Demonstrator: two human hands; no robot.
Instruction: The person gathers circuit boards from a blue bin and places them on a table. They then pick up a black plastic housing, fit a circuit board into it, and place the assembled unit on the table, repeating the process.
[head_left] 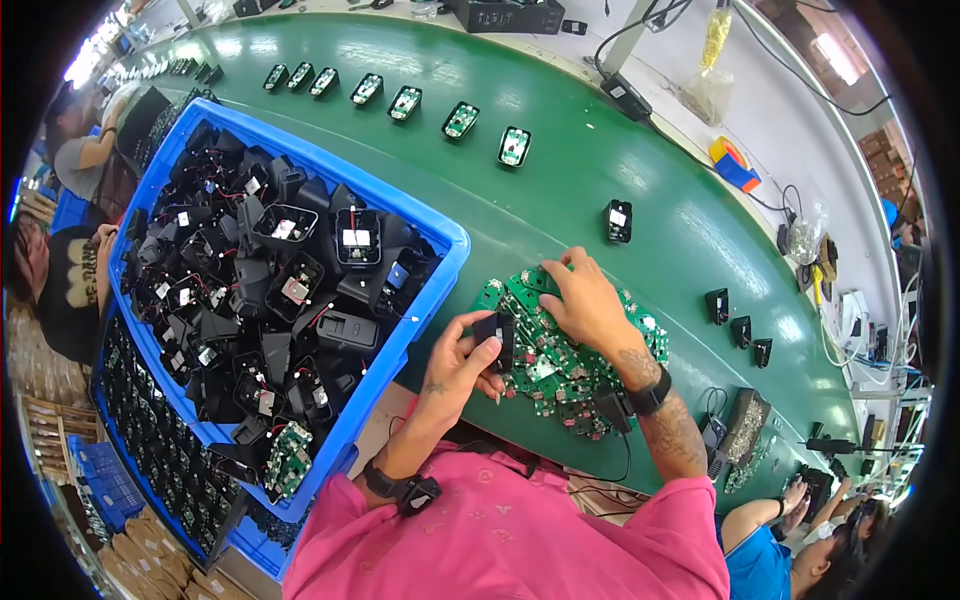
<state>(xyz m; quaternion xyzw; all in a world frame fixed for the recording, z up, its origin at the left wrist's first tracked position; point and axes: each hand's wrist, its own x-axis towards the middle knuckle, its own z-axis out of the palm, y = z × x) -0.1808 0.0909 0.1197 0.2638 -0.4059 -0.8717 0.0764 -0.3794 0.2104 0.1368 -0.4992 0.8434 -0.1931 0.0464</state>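
Observation:
My left hand is closed around a small black plastic housing, held upright beside the pile. My right hand reaches over a heap of green circuit boards. Its thumb and bent forefinger grip the edge of one circuit board on the heap's far side. A blue crate stands to my left, full of black plastic housings with red and black wires and pale parts inside. One populated board lies on the housings at the crate's near corner.
On the green belt, housings fitted with boards stand in a curved row. Another housing stands beyond my right hand, with several black ones farther right. Yellow-blue tape lies on the far ledge. Co-workers sit at both sides.

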